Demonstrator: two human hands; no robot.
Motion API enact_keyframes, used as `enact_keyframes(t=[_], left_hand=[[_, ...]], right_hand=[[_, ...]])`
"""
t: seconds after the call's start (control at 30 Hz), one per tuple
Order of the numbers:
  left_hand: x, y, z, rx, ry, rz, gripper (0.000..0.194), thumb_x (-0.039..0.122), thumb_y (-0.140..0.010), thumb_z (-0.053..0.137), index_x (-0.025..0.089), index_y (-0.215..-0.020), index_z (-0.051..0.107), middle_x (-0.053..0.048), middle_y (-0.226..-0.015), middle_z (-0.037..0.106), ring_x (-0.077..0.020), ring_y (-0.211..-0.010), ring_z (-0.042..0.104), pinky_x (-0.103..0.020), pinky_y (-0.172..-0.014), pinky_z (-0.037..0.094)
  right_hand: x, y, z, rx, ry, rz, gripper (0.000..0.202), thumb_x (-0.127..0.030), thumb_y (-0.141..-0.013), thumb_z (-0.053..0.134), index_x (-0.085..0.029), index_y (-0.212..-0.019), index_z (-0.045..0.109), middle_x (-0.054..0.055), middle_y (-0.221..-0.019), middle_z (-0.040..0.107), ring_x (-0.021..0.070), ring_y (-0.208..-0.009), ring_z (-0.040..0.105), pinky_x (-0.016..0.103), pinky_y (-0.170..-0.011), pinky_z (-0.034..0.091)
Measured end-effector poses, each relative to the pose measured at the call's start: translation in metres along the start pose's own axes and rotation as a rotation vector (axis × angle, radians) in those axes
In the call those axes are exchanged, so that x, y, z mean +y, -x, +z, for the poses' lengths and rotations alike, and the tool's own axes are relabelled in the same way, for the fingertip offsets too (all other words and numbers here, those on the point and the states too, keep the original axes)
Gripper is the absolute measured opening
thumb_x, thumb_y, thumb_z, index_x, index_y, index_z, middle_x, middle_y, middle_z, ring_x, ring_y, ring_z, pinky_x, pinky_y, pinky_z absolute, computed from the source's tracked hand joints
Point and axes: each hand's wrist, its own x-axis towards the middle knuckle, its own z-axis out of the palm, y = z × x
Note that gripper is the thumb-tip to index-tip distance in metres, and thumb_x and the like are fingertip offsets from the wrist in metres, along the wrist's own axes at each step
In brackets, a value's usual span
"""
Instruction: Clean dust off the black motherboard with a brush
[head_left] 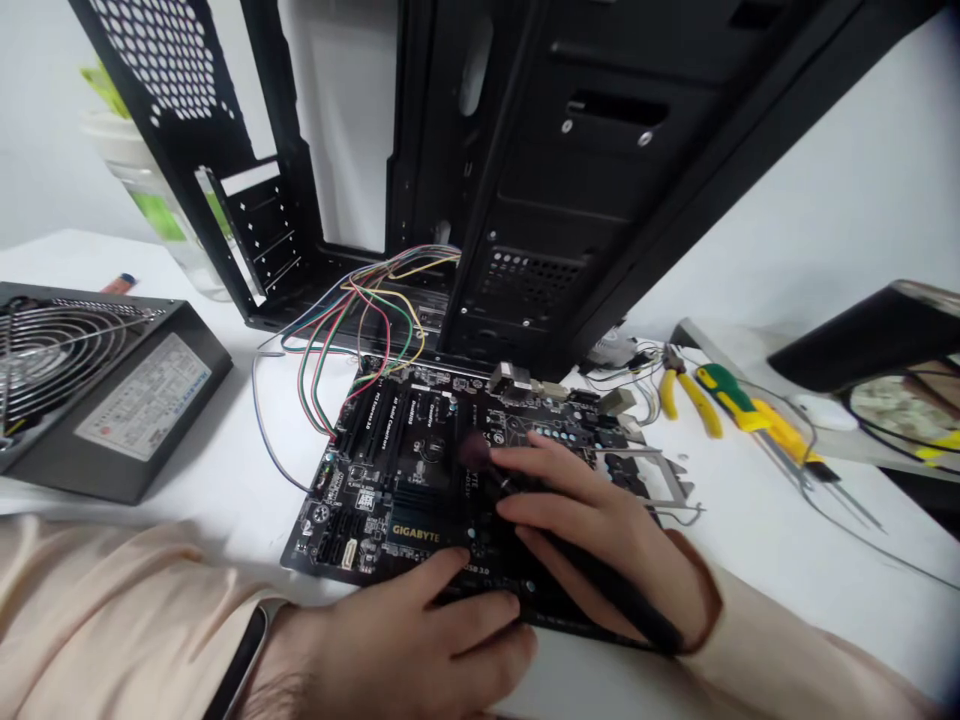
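1. Motherboard (352, 505) is lying on the desk (780, 580), its far edge close to the foot of the open computer case (570, 200); its longer sides seem to be running left to right

2. Brush (600, 580) is slanting over the board from the near right corner toward the middle, its dark tip pointing far and left; whether the tip is touching the board or hovering just above, I cannot tell

3. Right hand (607, 520) is reaching over the board's right half, nearer to the middle than the other hand; from this grip, most of the board is spreading leftward and below

4. Its grip is closing narrowly round the brush, fingers pinching the handle just behind the tip

5. Left hand (405, 640) is resting at the board's near edge, fingertips lying beside the GIGABYTE heatsink (416, 534); this grip is slack, fingers loosely parted, grasping nothing visible

6. Thin coloured wires (405, 258) are trailing from the case to the board's left end; a power supply (157, 400) is sitting toward the desk's left edge, while pliers (667, 395) and a screwdriver (724, 390) are lying toward the right edge
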Motion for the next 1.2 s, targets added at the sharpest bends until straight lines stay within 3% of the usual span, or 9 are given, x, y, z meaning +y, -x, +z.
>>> enact_keyframes(t=[0.1, 0.17, 0.23, 0.37, 0.47, 0.63, 1.03, 1.2], left_hand=[[0.0000, 0.0005, 0.0002, -0.002, 0.006, 0.005, 0.012, 0.039, -0.091, 0.060, 0.039, -0.088, 0.071, 0.011, -0.123, 0.060, -0.0179, -0.116, 0.046, -0.038, -0.093, 0.040], [-0.0004, 0.0003, 0.0001, 0.016, -0.006, -0.013, 0.014, 0.039, -0.092, 0.058, 0.039, -0.090, 0.071, 0.012, -0.122, 0.060, -0.0168, -0.115, 0.046, -0.037, -0.093, 0.040], [-0.0007, -0.0001, 0.0002, 0.033, -0.021, -0.021, 0.016, 0.038, -0.094, 0.055, 0.038, -0.091, 0.071, 0.013, -0.121, 0.061, -0.0157, -0.114, 0.047, -0.036, -0.092, 0.040], [-0.0004, -0.0001, 0.0012, 0.001, -0.019, 0.007, 0.011, 0.040, -0.091, 0.060, 0.040, -0.089, 0.071, 0.012, -0.122, 0.060, -0.0176, -0.114, 0.046, -0.038, -0.093, 0.039], [0.0000, 0.0003, 0.0013, -0.012, -0.012, 0.008, 0.010, 0.040, -0.090, 0.061, 0.041, -0.087, 0.071, 0.012, -0.123, 0.060, -0.0183, -0.116, 0.045, -0.039, -0.093, 0.038], [-0.0006, 0.0000, 0.0001, 0.009, -0.011, -0.012, 0.017, 0.037, -0.094, 0.055, 0.038, -0.089, 0.071, 0.011, -0.121, 0.061, -0.0170, -0.115, 0.046, -0.037, -0.094, 0.037], [-0.0018, -0.0021, -0.0019, 0.040, 0.029, -0.038, 0.023, 0.032, -0.097, 0.050, 0.036, -0.087, 0.071, 0.011, -0.117, 0.063, -0.0138, -0.110, 0.050, -0.035, -0.092, 0.037], [-0.0017, -0.0009, -0.0013, 0.036, 0.037, -0.041, 0.024, 0.032, -0.097, 0.051, 0.037, -0.084, 0.071, 0.011, -0.114, 0.064, -0.0143, -0.108, 0.050, -0.035, -0.092, 0.037]], right_hand=[[0.0008, 0.0008, 0.0021, -0.080, 0.057, -0.009, 0.026, -0.005, -0.085, 0.046, -0.021, -0.103, 0.056, 0.013, -0.119, 0.063, 0.0180, -0.116, 0.059, 0.048, -0.108, 0.039], [0.0014, 0.0013, 0.0031, -0.049, 0.085, 0.023, 0.026, -0.004, -0.085, 0.046, -0.020, -0.104, 0.056, 0.015, -0.121, 0.062, 0.0184, -0.116, 0.059, 0.049, -0.107, 0.039], [0.0013, 0.0014, 0.0031, -0.033, 0.047, 0.015, 0.025, -0.006, -0.086, 0.046, -0.020, -0.105, 0.056, 0.014, -0.122, 0.062, 0.0173, -0.118, 0.057, 0.048, -0.110, 0.035], [0.0002, -0.0003, 0.0004, -0.118, -0.051, 0.023, 0.025, -0.008, -0.087, 0.046, -0.022, -0.104, 0.055, 0.010, -0.119, 0.063, 0.0157, -0.116, 0.058, 0.046, -0.113, 0.032], [0.0001, -0.0013, -0.0015, -0.079, -0.030, 0.076, 0.025, -0.007, -0.086, 0.047, -0.022, -0.105, 0.055, 0.011, -0.120, 0.063, 0.0158, -0.114, 0.059, 0.045, -0.112, 0.033], [0.0003, 0.0017, 0.0000, -0.131, -0.119, 0.038, 0.025, -0.009, -0.087, 0.046, -0.023, -0.105, 0.056, 0.008, -0.119, 0.064, 0.0159, -0.117, 0.057, 0.045, -0.116, 0.026], [-0.0055, 0.0011, -0.0034, -0.064, -0.053, 0.020, 0.024, -0.006, -0.083, 0.049, -0.020, -0.100, 0.058, 0.009, -0.116, 0.064, 0.0144, -0.114, 0.059, 0.041, -0.116, 0.024], [-0.0069, 0.0009, -0.0054, -0.112, -0.182, -0.007, 0.023, -0.009, -0.083, 0.047, -0.022, -0.099, 0.057, 0.007, -0.111, 0.066, 0.0135, -0.112, 0.060, 0.040, -0.117, 0.022]])
